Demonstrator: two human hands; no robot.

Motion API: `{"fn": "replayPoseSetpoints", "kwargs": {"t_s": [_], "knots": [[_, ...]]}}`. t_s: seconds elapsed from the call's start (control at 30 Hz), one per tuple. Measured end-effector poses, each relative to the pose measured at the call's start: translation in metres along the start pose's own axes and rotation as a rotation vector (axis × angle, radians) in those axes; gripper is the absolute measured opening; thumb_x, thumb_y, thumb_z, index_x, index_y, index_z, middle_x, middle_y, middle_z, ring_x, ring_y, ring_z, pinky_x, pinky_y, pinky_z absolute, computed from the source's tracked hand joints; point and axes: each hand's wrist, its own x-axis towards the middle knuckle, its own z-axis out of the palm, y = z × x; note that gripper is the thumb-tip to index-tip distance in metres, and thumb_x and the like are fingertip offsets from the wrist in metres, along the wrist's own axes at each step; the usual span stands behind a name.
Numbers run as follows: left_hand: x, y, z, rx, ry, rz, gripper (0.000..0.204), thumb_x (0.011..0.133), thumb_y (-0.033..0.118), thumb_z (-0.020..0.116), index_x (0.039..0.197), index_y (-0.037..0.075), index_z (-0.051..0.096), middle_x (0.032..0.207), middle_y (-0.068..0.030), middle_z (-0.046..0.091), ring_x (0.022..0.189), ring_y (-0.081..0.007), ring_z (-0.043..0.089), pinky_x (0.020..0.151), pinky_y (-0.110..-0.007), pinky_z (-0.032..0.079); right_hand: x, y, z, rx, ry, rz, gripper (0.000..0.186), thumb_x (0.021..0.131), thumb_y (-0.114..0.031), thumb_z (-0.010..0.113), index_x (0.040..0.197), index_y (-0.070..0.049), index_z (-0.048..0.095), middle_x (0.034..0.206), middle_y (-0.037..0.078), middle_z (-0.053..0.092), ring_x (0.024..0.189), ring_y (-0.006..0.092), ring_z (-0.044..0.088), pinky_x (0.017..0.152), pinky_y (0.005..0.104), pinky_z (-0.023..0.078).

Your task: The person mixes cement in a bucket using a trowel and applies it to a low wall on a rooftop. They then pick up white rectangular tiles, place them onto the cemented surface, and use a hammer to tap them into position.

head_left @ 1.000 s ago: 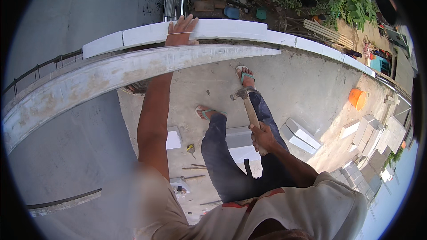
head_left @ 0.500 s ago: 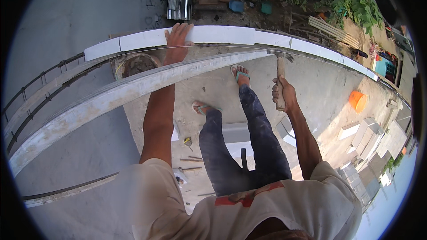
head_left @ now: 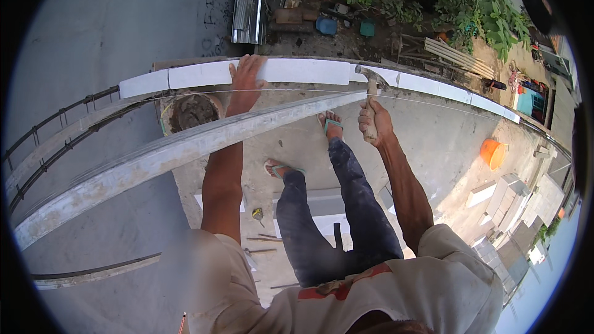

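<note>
My left hand lies on a long white block in the row along the wall top. Its fingers are stretched toward the far edge, with the thumb out to the right. My right hand is closed round the wooden handle of a hammer. The metal hammer head is up by the joint at this block's right end; whether it touches cannot be made out. A thin taut string runs along the near side of the row. Left of my left hand stands a round bucket holding grey mortar.
A long pale beam slants across my left forearm toward the hammer. Rebar continues leftward from the blocks. An orange bucket and stacked grey blocks are at the right. Poles and greenery lie beyond the wall.
My right hand and the hammer have moved left, and the hammer head has turned so its side shows over the row. My left hand stays on the same block. The whole view has shifted slightly.
</note>
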Motion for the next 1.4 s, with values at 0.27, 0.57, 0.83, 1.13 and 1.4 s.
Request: {"fn": "replayPoseSetpoints", "kwargs": {"t_s": [0.27,0.57,0.83,1.13,1.4], "knots": [[-0.001,-0.009,0.007,0.013,0.031,0.007,0.079,0.079,0.006,0.084,0.151,0.014,0.053,0.156,-0.0097,0.049,0.152,-0.0328,0.037,0.122,-0.071,0.018,-0.002,0.004,0.009,-0.013,0.067,-0.007,0.034,0.111,-0.038,0.048,0.116,-0.005,0.051,0.074,-0.001,0.048,0.052,0.0089,0.043,0.044,0.0271,0.039],[-0.004,0.005,0.002,-0.017,0.019,-0.014,0.076,0.081,0.006,0.083,0.151,0.016,0.054,0.155,-0.0092,0.05,0.152,-0.0331,0.037,0.122,-0.071,0.018,-0.012,-0.015,-0.016,-0.182,-0.077,0.123,0.037,0.11,-0.041,0.05,0.119,-0.004,0.052,0.073,-0.001,0.048,0.049,0.0093,0.043,0.043,0.0279,0.039],[0.007,-0.002,0.004,0.117,-0.019,0.049,0.08,0.086,0.024,0.081,0.158,0.021,0.047,0.161,-0.0069,0.044,0.157,-0.0336,0.03,0.121,-0.072,0.022,-0.056,0.03,-0.096,-0.353,0.188,0.058,0.022,0.105,-0.032,0.057,0.107,-0.01,0.054,0.071,0.0,0.049,0.052,0.0105,0.048,0.045,0.0296,0.044],[-0.168,0.034,0.044,-0.107,0.084,-0.341,0.073,0.093,0.016,0.072,0.158,0.01,0.041,0.163,-0.0187,0.04,0.153,-0.0377,0.035,0.123,-0.058,0.03,-0.098,0.084,-0.223,-0.774,0.263,0.364,0.009,0.095,-0.008,0.062,0.096,-0.002,0.056,0.069,0.006,0.054,0.054,0.0202,0.057,0.044,0.0372,0.048],[-0.473,0.05,0.105,-0.672,-0.196,-0.98,0.052,0.085,0.026,0.079,0.132,0.006,0.068,0.12,-0.0209,0.073,0.114,-0.0376,0.07,0.099,-0.047,0.055,-0.087,0.14,-0.122,-1.426,0.291,0.248,0.029,0.097,-0.026,0.063,0.091,0.003,0.057,0.071,0.012,0.059,0.049,0.0212,0.057,0.042,0.0394,0.048]]}}
